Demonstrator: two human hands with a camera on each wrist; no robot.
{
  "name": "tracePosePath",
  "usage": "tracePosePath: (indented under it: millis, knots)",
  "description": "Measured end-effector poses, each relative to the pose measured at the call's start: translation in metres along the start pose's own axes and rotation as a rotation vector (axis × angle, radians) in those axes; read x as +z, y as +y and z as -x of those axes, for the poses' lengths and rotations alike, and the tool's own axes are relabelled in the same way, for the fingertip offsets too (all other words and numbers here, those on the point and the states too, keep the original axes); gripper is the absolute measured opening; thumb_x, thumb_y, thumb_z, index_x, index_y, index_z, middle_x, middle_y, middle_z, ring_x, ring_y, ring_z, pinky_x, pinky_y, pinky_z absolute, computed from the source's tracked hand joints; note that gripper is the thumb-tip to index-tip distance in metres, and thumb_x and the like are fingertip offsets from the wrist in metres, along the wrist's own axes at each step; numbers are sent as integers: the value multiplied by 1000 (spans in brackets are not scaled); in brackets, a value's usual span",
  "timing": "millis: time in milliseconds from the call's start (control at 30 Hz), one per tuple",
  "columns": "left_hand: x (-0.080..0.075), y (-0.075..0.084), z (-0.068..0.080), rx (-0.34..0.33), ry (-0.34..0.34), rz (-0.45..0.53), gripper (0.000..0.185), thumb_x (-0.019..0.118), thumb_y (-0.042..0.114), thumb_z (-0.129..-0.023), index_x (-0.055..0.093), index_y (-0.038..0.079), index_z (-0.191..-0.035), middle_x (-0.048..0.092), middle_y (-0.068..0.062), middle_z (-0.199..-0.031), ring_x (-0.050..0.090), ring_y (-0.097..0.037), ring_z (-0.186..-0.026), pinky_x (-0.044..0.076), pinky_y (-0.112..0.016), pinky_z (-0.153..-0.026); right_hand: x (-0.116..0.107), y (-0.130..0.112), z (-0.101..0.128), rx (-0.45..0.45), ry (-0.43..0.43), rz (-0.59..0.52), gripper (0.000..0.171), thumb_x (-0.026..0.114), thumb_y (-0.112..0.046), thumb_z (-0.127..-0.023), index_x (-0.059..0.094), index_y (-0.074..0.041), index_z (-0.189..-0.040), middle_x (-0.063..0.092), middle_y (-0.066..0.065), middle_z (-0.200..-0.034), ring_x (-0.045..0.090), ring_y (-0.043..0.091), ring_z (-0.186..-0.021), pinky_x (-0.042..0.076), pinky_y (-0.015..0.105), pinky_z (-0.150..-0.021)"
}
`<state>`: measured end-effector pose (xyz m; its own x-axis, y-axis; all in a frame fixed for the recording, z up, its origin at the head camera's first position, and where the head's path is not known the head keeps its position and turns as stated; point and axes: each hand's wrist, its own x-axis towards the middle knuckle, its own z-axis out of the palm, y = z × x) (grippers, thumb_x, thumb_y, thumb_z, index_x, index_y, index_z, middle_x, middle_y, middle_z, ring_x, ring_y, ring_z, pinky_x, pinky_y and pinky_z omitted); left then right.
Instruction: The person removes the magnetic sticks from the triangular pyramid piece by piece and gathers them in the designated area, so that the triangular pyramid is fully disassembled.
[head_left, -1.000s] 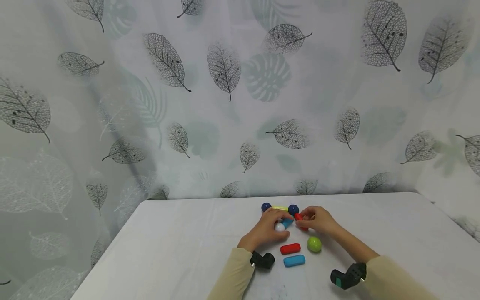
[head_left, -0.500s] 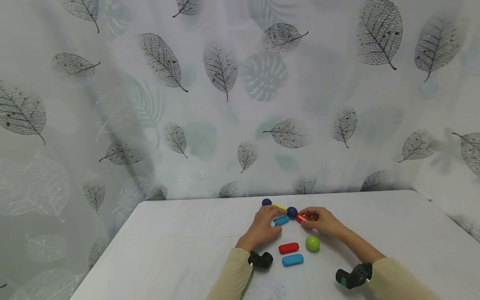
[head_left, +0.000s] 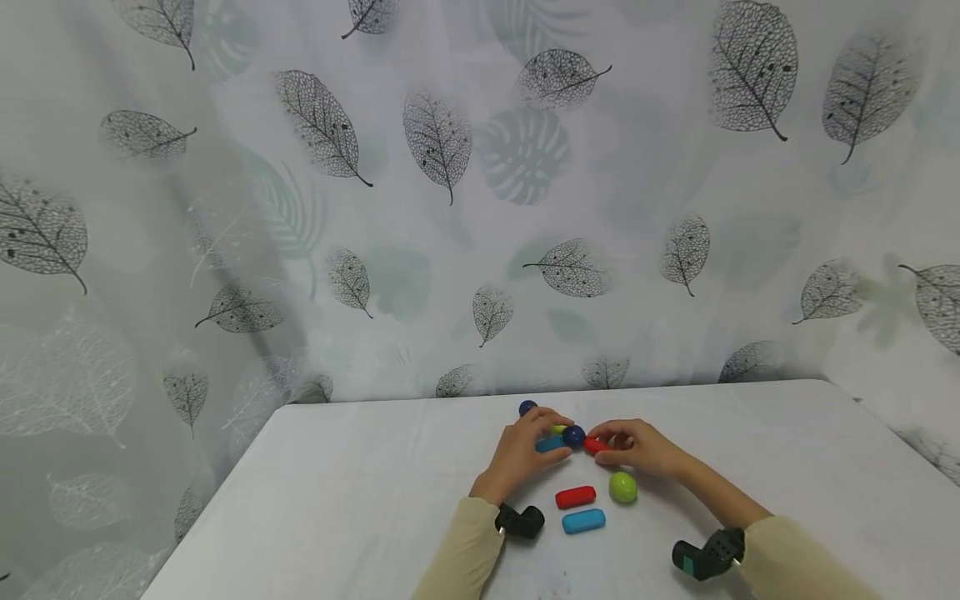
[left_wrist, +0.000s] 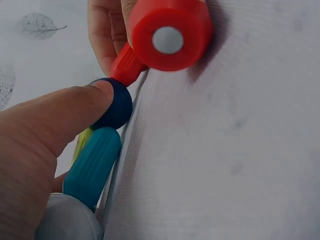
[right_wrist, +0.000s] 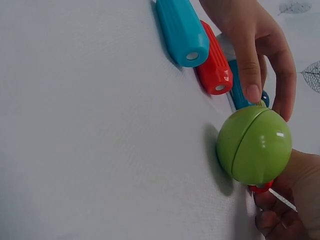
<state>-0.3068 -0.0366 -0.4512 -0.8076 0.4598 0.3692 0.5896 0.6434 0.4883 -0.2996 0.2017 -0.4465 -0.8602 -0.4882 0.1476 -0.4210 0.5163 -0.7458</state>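
Observation:
In the head view my left hand (head_left: 523,450) holds a dark blue ball (head_left: 573,437) between thumb and fingers. My right hand (head_left: 639,446) pinches a short red magnetic rod (head_left: 597,447), whose end meets that ball. The left wrist view shows a blue rod (left_wrist: 92,167) running from the dark blue ball toward a white ball (left_wrist: 67,220) under the left hand. Part of a yellow rod (left_wrist: 81,144) shows behind the left thumb. Beyond the left fingers sits another dark blue ball (head_left: 528,407). The left palm covers the white ball in the head view.
Nearer the body lie a loose red rod (head_left: 576,497), a loose blue rod (head_left: 583,522) and a green ball (head_left: 622,487). They sit between the forearms on a white-covered table (head_left: 360,500). A leaf-patterned curtain (head_left: 450,250) hangs behind its far edge.
The left fingers have shifted from around the blue rod and white ball to the near dark blue ball. That ball has come left and nearer; the right hand has brought the red rod along with it.

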Motion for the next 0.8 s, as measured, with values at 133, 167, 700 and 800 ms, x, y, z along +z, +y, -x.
tracePosePath:
  millis: [133, 167, 700, 800]
  knots:
    - [-2, 1, 2, 23, -48, -58, 37, 69, 35, -91, 66, 28, -127, 60, 5, -126, 63, -8, -105, 44, -40, -93, 1, -4, 1, -8, -11, 3, 33, 71, -15, -89, 65, -1, -118, 62, 5, -96, 53, 15, -81, 47, 22, -65]
    - [-3, 2, 2, 24, -54, -65, 37, 68, 36, -91, 65, 29, -127, 60, 5, -126, 62, -8, -106, 44, -40, -93, 1, -5, 1, -10, -12, 3, 33, 70, -15, -89, 64, 0, -118, 62, 5, -96, 53, 14, -80, 47, 22, -64]
    - [-2, 3, 0, -10, -39, -20, 29, 69, 26, -92, 69, 30, -121, 62, 6, -121, 65, -7, -96, 42, -32, -84, -3, -1, 6, -71, -33, -2, 33, 64, -17, -95, 63, 1, -122, 62, 3, -97, 50, 9, -81, 45, 23, -69]
    - [-3, 3, 0, -4, -45, -16, 30, 69, 25, -92, 69, 30, -121, 62, 6, -121, 65, -7, -96, 43, -32, -84, -3, 0, 7, -69, -41, -10, 34, 63, -16, -95, 62, 2, -123, 62, 3, -98, 50, 8, -81, 45, 23, -69]
